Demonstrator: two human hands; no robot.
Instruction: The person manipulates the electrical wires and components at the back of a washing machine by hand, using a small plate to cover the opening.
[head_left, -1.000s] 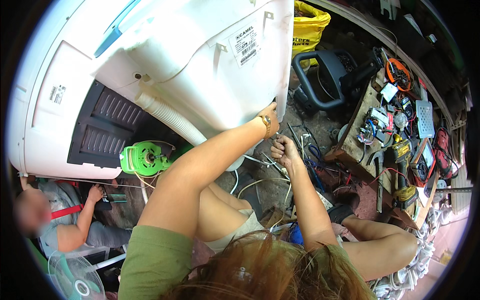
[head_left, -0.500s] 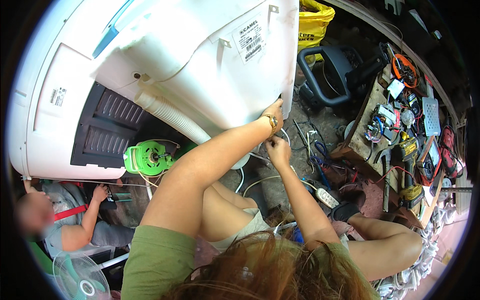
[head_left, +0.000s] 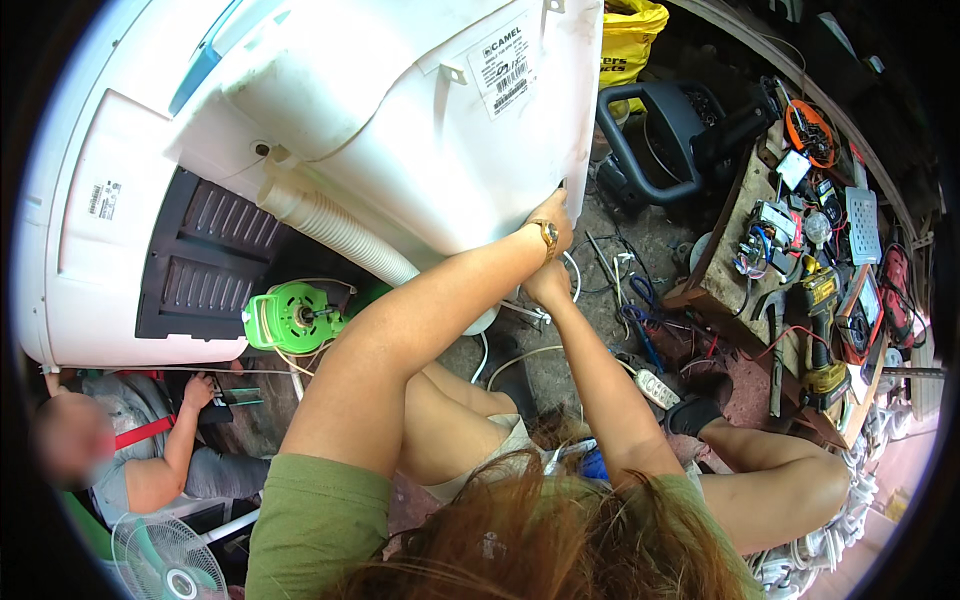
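A big white plastic appliance body [head_left: 480, 160], likely a spin dryer casing, leans in front of me with a paper label on its side. My left hand [head_left: 553, 220], a gold watch on its wrist, closes round the casing's lower right corner; its fingertips are partly hidden. Just beneath that wrist is my right hand [head_left: 547, 284], fingers curled in, beside a thin white cable [head_left: 574, 275]. What it pinches, if anything, is hidden. A ribbed white drain hose [head_left: 340, 235] runs along the casing's underside, and a green motor [head_left: 294, 316] sits below the hose.
At right, a wooden bench [head_left: 735, 245] carries a yellow drill [head_left: 822, 300], an orange bowl of screws [head_left: 810, 133] and electronic parts. A power strip [head_left: 655, 390] and tangled cables lie on the floor. A co-worker [head_left: 150, 440] sits at lower left, near a fan [head_left: 168, 565].
My right hand has risen slightly and turned, coming closer under my left wrist. My left hand remains at the casing's corner. The view has shifted a little.
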